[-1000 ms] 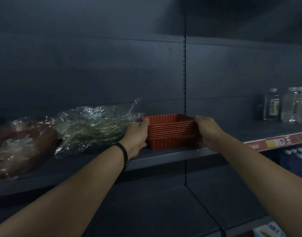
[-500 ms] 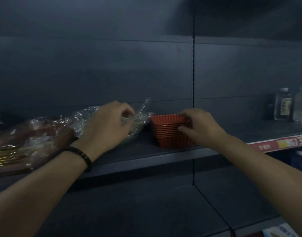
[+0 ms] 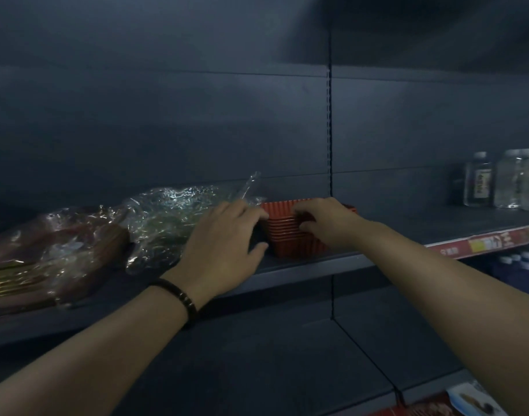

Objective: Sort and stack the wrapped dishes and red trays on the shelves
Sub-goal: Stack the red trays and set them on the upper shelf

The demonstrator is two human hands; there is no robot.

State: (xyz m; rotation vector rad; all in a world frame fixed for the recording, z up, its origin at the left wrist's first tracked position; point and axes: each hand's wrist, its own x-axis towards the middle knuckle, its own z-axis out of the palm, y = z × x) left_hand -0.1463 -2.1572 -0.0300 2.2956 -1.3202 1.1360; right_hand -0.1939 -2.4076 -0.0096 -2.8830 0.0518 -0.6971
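Since half a second ago the left hand (image 3: 227,250) has left the clear-wrapped dishes (image 3: 173,220) and come to the left side of the red trays (image 3: 290,232), fingers spread, touching rather than gripping; the right hand (image 3: 326,223) is curled over their right rim, grasping. They sit near the shelf's (image 3: 377,244) front edge; best squeeze evenly from both sides and keep the stack level

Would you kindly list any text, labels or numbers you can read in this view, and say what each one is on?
None can be read with confidence.
Price strip on the shelf edge: red and yellow with white characters, too blurred to read.
Label on the dark bottle: yellow with dark marks, too small to read.
Package at bottom right: printed, but no text is legible.
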